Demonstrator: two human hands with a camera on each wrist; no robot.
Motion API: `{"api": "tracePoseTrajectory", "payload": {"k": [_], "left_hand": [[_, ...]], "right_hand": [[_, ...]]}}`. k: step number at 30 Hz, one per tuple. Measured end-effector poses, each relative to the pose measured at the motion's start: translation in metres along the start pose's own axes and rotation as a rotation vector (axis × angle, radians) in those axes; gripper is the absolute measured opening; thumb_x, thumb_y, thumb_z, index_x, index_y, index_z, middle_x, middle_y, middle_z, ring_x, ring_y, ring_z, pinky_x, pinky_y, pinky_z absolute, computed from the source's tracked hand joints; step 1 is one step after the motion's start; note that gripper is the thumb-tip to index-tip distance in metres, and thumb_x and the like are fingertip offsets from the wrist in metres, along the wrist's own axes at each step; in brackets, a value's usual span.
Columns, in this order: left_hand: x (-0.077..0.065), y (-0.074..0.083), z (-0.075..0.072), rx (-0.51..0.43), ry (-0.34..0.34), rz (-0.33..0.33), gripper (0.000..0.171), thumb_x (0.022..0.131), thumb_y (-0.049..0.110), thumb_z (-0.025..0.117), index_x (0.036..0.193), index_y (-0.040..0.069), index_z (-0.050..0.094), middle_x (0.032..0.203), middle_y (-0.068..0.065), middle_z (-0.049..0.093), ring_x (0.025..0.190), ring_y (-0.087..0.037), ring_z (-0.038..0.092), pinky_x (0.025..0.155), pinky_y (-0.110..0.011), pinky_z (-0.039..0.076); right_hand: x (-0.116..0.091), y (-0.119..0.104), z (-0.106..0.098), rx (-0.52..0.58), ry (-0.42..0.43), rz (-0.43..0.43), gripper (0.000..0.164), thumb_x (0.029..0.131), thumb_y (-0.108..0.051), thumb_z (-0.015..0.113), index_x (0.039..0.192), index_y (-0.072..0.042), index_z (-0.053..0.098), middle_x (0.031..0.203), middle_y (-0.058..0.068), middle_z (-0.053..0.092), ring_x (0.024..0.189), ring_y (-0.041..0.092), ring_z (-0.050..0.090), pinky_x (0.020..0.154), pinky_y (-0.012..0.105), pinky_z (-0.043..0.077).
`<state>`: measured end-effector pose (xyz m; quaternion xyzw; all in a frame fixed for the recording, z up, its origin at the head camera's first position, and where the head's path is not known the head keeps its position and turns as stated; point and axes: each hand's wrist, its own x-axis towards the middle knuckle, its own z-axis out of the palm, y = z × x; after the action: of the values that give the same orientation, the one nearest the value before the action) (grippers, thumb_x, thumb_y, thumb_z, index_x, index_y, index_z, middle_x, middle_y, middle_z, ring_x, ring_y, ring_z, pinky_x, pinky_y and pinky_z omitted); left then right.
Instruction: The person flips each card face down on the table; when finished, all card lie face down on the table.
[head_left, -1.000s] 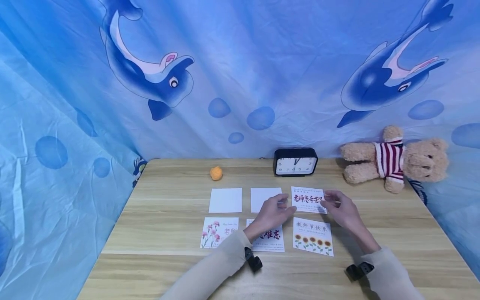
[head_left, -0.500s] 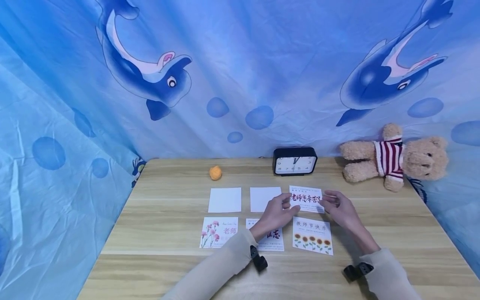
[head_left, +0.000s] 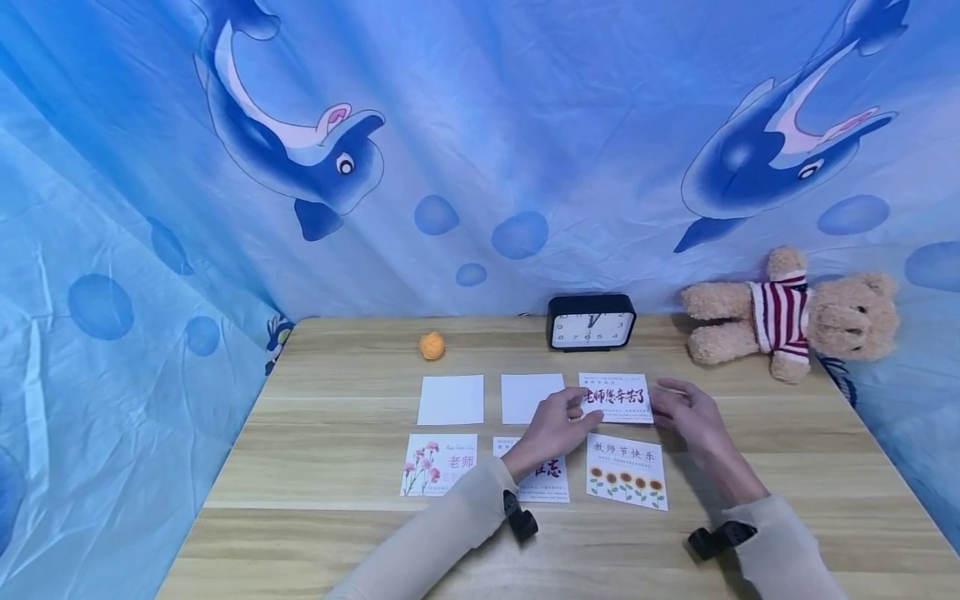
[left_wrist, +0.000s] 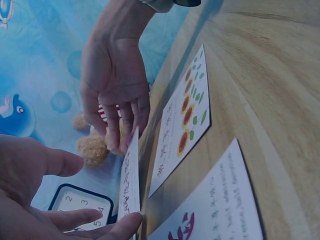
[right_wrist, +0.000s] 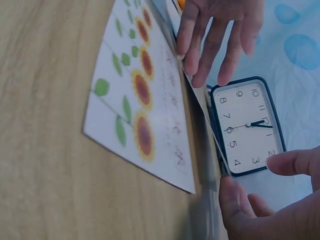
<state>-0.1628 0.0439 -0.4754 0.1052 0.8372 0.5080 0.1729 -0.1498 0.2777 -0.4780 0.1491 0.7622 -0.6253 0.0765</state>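
Observation:
A white card with red brush-style characters [head_left: 617, 398] lies at the back right of a group of cards. My left hand [head_left: 553, 423] is at its left edge, fingertips touching the edge and thumb held apart, as the left wrist view shows. At its opposite end is my right hand [head_left: 693, 418], with a fingertip against the edge and the thumb raised away in the right wrist view. Just in front of it lies a sunflower card [head_left: 627, 472]. Another red-lettered card [head_left: 551, 483] is partly hidden under my left forearm.
Two blank white cards [head_left: 452, 400] lie in the back row, one partly behind my left hand. A pink-flower card [head_left: 438, 465] is front left. Behind stand a black clock [head_left: 591, 323], an orange ball [head_left: 432, 346] and a teddy bear [head_left: 787, 321], before a blue dolphin curtain [head_left: 480, 150].
The red-lettered card between my hands has shifted slightly left and straightened. My left hand has moved a little right; my right fingers have drawn back from over the card to its edge.

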Motion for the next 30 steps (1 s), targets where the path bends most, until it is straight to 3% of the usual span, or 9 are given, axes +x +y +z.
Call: {"api": "tracePoseTrajectory", "payload": {"k": [5, 8, 10, 13, 18, 25, 30], "left_hand": [[0.001, 0.002, -0.001, 0.029, -0.010, 0.005, 0.055, 0.103, 0.045, 0.062, 0.148, 0.015, 0.056, 0.146, -0.017, 0.063, 0.131, -0.029, 0.066, 0.110, -0.044, 0.056], [0.002, 0.003, -0.002, 0.021, -0.011, -0.007, 0.055, 0.106, 0.051, 0.052, 0.149, 0.017, 0.055, 0.148, -0.015, 0.062, 0.133, -0.029, 0.064, 0.111, -0.046, 0.055], [0.003, 0.005, -0.002, 0.008, -0.008, -0.014, 0.057, 0.107, 0.057, 0.046, 0.150, 0.019, 0.054, 0.149, -0.013, 0.062, 0.136, -0.029, 0.062, 0.114, -0.048, 0.052], [0.003, 0.007, -0.002, -0.012, -0.009, -0.010, 0.061, 0.108, 0.061, 0.038, 0.150, 0.020, 0.053, 0.149, -0.011, 0.062, 0.139, -0.030, 0.059, 0.116, -0.050, 0.049], [0.005, 0.008, 0.000, -0.033, 0.002, 0.023, 0.060, 0.109, 0.059, 0.036, 0.149, 0.019, 0.053, 0.145, -0.012, 0.065, 0.136, -0.029, 0.061, 0.115, -0.049, 0.050], [0.007, 0.008, 0.000, -0.125, 0.013, 0.052, 0.057, 0.108, 0.058, 0.041, 0.145, 0.017, 0.056, 0.135, -0.012, 0.070, 0.110, -0.023, 0.073, 0.088, -0.033, 0.062], [0.009, 0.008, -0.002, -0.225, 0.048, 0.085, 0.053, 0.106, 0.054, 0.051, 0.140, 0.013, 0.060, 0.126, -0.011, 0.073, 0.099, -0.021, 0.076, 0.080, -0.026, 0.063]], "right_hand": [[-0.002, -0.009, -0.003, 0.029, -0.004, -0.031, 0.066, 0.108, -0.024, 0.056, 0.160, 0.005, 0.027, 0.145, 0.025, 0.059, 0.095, -0.005, 0.068, 0.091, 0.019, 0.061], [-0.002, -0.017, -0.003, 0.081, -0.019, -0.058, 0.063, 0.109, -0.023, 0.053, 0.160, 0.006, 0.027, 0.123, 0.005, 0.072, 0.096, -0.005, 0.069, 0.093, 0.018, 0.060], [-0.002, -0.022, -0.001, 0.125, -0.037, -0.079, 0.060, 0.110, -0.019, 0.050, 0.159, 0.008, 0.028, 0.110, -0.008, 0.073, 0.094, -0.004, 0.071, 0.092, 0.018, 0.061], [-0.002, -0.028, 0.005, 0.165, -0.065, -0.092, 0.052, 0.112, -0.016, 0.042, 0.156, 0.010, 0.030, 0.100, -0.016, 0.071, 0.091, -0.001, 0.072, 0.088, 0.019, 0.062], [-0.001, -0.029, 0.019, 0.131, -0.100, -0.086, 0.049, 0.114, -0.019, 0.037, 0.153, 0.010, 0.037, 0.109, -0.009, 0.068, 0.090, 0.000, 0.072, 0.088, 0.022, 0.063], [0.001, -0.022, 0.042, -0.021, -0.102, -0.065, 0.053, 0.111, -0.026, 0.049, 0.151, 0.008, 0.042, 0.121, 0.012, 0.072, 0.089, 0.003, 0.071, 0.084, 0.026, 0.064], [0.000, -0.018, 0.054, -0.123, -0.132, -0.081, 0.056, 0.110, -0.031, 0.053, 0.150, 0.007, 0.044, 0.141, 0.029, 0.058, 0.111, 0.027, 0.072, 0.094, 0.036, 0.064]]}}
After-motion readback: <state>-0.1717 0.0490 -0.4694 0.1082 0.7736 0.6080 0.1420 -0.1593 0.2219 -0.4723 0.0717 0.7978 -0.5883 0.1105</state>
